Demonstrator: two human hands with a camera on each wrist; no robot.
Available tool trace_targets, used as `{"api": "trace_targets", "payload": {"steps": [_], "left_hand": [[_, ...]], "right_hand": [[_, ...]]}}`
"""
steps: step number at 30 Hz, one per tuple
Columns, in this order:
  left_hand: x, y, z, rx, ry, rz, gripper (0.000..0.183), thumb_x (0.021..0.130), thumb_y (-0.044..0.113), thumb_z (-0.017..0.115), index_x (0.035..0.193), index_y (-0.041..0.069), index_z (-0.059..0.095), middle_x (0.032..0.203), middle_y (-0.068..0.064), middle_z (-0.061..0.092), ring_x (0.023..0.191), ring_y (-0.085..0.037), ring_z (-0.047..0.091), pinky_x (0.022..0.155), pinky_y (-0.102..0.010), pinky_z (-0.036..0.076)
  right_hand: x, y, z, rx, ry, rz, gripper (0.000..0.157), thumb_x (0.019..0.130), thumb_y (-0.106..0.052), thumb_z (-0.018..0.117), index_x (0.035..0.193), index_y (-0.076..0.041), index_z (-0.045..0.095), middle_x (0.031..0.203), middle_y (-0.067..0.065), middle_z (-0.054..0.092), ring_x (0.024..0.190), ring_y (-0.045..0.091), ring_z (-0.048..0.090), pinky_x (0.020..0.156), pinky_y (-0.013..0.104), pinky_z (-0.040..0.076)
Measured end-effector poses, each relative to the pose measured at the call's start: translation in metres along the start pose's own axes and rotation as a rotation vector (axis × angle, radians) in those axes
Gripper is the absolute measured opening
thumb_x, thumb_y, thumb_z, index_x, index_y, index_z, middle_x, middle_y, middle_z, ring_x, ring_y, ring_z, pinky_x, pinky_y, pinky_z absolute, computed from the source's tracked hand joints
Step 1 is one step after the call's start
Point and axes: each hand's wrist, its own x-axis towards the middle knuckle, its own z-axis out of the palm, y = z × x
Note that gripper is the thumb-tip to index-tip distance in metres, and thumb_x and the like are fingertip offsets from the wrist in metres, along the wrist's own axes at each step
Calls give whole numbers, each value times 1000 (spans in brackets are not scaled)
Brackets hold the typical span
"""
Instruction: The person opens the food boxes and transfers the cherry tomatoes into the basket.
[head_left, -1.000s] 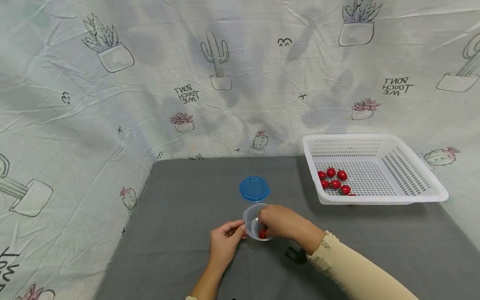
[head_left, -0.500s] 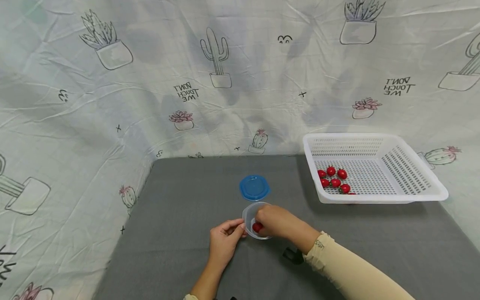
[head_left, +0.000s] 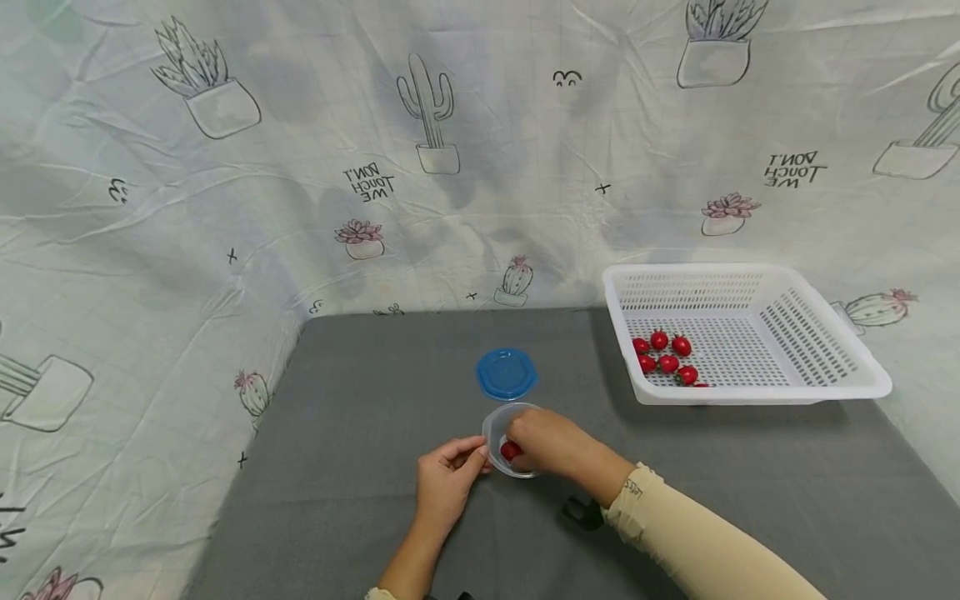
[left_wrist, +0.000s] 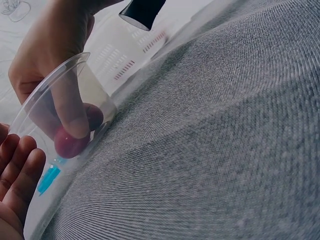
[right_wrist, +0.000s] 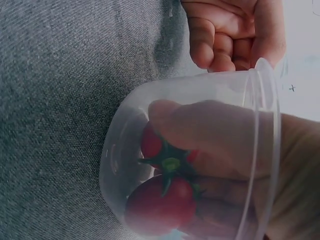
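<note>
A clear plastic tub (head_left: pixel 495 433) stands upright on the grey cloth. My left hand (head_left: pixel 445 483) pinches its rim from the left with thumb and fingertips. My right hand (head_left: pixel 551 446) reaches down inside, its thumb and fingers around a red cherry tomato (head_left: pixel 511 451). Through the wall in the right wrist view, the thumb lies against a tomato (right_wrist: pixel 151 140) with a green stem cap, and a second cherry tomato (right_wrist: pixel 159 206) sits close to it near the bottom. In the left wrist view, a fingertip presses on one tomato (left_wrist: pixel 71 143).
A blue lid (head_left: pixel 506 374) lies just behind the tub. At the back right stands a white perforated basket (head_left: pixel 810 392) with several cherry tomatoes (head_left: pixel 668 364) at its left side. A cloth printed with cacti hangs behind the table (head_left: pixel 360 367).
Inside the tub, my right hand has shifted slightly left and away from me with the tomato. The left hand keeps its grip at the rim.
</note>
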Motion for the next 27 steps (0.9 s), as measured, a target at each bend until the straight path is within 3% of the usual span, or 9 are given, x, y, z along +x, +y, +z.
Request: {"api": "trace_targets", "payload": {"steps": [7,15,20,27], "left_hand": [[0,-1,2,1,-2,1,12,85,-4,72,95,-11,71,84,-27,70,67,-13,70,61,-36,62],[0,-1,1,8,5,-2,11,86,-1,73,94,-8,73,81,-26,70,65,-18,70,60,-35,62],[-1,0,1,6,12,-18,12,86,-1,73,94,-9,73,80,-26,70,65,-15,70,60,-32,62],[-1,0,1,13,13,-32,12,85,1,74,94,-8,73,79,-26,70,64,-15,70,60,-33,62]], "right_hand": [[-3,7,3,24,28,-54,22,77,-17,78,67,-14,59,64,-8,42,56,5,35,51,18,29],[-8,11,2,85,97,-126,12,81,-22,75,83,-11,70,77,-6,56,65,5,44,56,16,38],[-11,11,1,107,109,-148,20,84,-23,73,98,-9,75,98,1,71,82,9,62,71,21,55],[-13,13,1,145,114,-165,19,86,-21,71,101,-10,75,112,4,72,99,15,67,84,28,58]]}}
